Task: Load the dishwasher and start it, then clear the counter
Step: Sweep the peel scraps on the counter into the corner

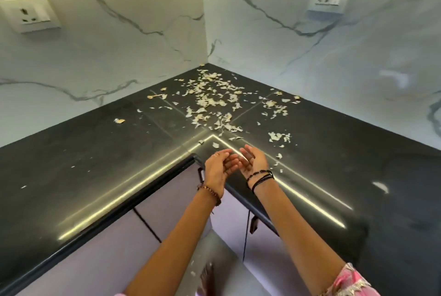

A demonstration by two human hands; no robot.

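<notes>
stage: dishwasher not in view; judging by the mess, this is the clear-the-counter part.
surface: black L-shaped counter point(100, 166), inner corner, marble-look walls behind.
task thing: pale peel scraps point(210, 102), garlic or onion skin by the look, scattered from the back corner toward the front edge; main heap mid-corner, small cluster point(279, 137) off to the right, lone bits far left and far right.
left hand point(218, 164): above the front edge, fingers loosely curved, grip apart, holds nothing visible.
right hand point(253, 160): just beside the left, palm turned inward, fingers relaxed, grip apart; whether scraps lie in the palm, cannot tell.
handling: likely feather-light, papery, brittle, drifts with any draught; pinching singly is slow.
where to take hold: better to sweep with a flat palm edge toward the front edge into the other cupped hand.
risk: flakes may spill to the floor.
</notes>
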